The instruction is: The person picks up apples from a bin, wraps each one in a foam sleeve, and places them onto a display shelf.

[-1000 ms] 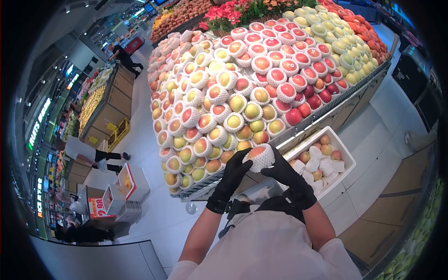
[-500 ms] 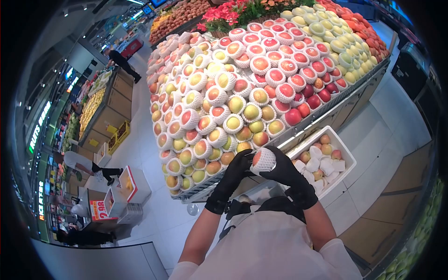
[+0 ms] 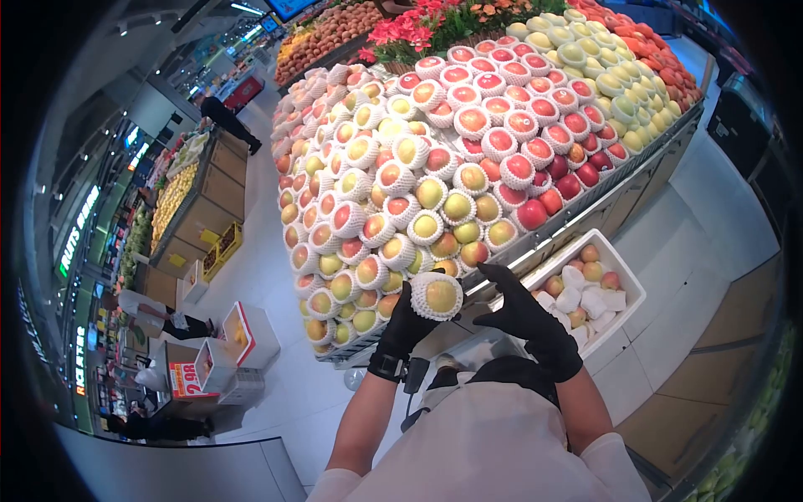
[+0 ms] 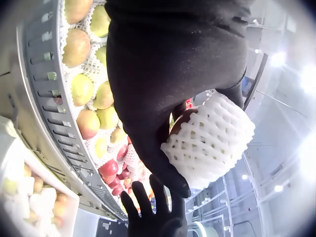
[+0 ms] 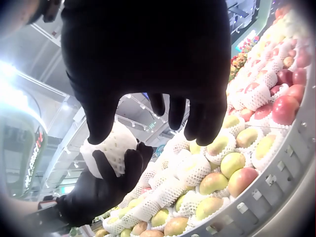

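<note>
Wrapped fruit: a round yellow-and-blush fruit in a white foam net [image 3: 437, 296] is held up over the near edge of the display, its bare face showing to the head view through the open end of the net.
Left hand: the hand in a black fabric glove [image 3: 406, 328] carries the fruit alone, fingers and thumb curled round the netted sides.
Right hand: its black-gloved partner [image 3: 532, 325] is spread, thumb well apart from the fingers, holding nothing; the head view shows a gap between it and the fruit.
Half a second earlier: both hands were at the fruit, the right gripping it and the left at its side; now the right has let go, and the fruit sits further to the person's left.
Fruit's face: the netted side filled much of the earlier view, with a reddish patch to one side; now a rounder, yellower face is turned up.
Display: a sloping bank of red and yellow fruit, many in white foam nets [image 3: 431, 194], rises beyond the hands behind a grey slotted metal rail [image 5: 261, 201].
Floor side: a white rectangular foam box [image 3: 633, 311] stands just beside the display's near edge, to the person's right, with blush-coloured fruit [image 3: 592, 271] and crumpled white wrappings [image 3: 569, 299] inside.
Backdrop: red and pink flowers [image 3: 410, 32] top the far edge of the display; a red-and-white price sign [image 3: 186, 379] stands across the aisle.
</note>
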`<state>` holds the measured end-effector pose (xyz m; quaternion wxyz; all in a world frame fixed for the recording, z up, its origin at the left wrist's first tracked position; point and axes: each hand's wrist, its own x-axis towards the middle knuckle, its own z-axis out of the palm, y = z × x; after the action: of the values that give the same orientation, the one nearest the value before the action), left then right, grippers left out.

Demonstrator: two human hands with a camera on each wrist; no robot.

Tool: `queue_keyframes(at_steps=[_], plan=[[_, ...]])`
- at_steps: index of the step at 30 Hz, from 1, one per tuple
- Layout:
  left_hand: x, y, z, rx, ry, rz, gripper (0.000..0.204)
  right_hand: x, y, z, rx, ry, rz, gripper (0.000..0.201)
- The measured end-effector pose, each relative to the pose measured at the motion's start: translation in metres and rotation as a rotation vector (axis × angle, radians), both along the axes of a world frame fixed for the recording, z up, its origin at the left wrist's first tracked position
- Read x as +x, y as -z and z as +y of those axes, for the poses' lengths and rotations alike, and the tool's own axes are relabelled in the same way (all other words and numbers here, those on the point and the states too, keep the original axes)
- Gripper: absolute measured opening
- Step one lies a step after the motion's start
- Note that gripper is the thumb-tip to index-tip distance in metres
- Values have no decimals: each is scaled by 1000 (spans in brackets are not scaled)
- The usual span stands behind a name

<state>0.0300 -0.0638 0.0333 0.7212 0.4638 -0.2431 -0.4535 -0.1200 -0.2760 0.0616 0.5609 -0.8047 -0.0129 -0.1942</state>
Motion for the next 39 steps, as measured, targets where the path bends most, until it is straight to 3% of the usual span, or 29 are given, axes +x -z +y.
queue_keyframes(at_steps=[1, 3, 5, 7, 10, 11, 15, 18, 23, 25, 28, 30, 33, 36, 39], plan=[[0, -6, 2, -139, -12, 343, 69, 1, 6, -2, -14, -4, -18, 89], [3, 3, 4, -2, -8, 7, 70, 1, 10, -2, -12, -20, -15, 86], [4, 11, 6, 2, -43, 71, 70, -1, 9, -1, 20, -43, 25, 83], [-3, 0, 2, -129, -117, 536, 70, -1, 5, 1, -1, -41, 7, 84], [-9, -3, -8, 20, -101, 102, 57, 3, 2, 6, 30, -70, 28, 86], [-13, 0, -13, 40, -129, 89, 46, 5, 2, 8, 52, -84, 43, 87], [-28, -3, -32, 315, -194, -276, 45, 8, -3, 14, -99, -77, -35, 87], [-34, -3, -39, 343, -189, -452, 45, 11, -4, 16, -133, -75, -55, 83], [-32, -15, -31, 242, -61, -495, 75, 12, 16, 10, -108, 26, -58, 80], [-29, -26, -30, 262, -5, -612, 88, 9, 14, 8, 63, 29, -39, 78], [-37, -37, -31, 230, 23, -426, 95, 4, 4, 4, 261, 0, 26, 78], [-38, -34, -31, 245, 0, -514, 94, 2, -4, 6, 409, -26, 82, 79], [-34, -32, -31, 289, -28, -562, 88, 5, -3, 2, 259, -65, 104, 76], [-34, -39, -31, 298, -72, -603, 83, 8, 1, 4, 439, -158, 215, 81], [-37, -40, -27, 287, -140, -631, 80, 6, -11, 10, 449, -181, 200, 85]])
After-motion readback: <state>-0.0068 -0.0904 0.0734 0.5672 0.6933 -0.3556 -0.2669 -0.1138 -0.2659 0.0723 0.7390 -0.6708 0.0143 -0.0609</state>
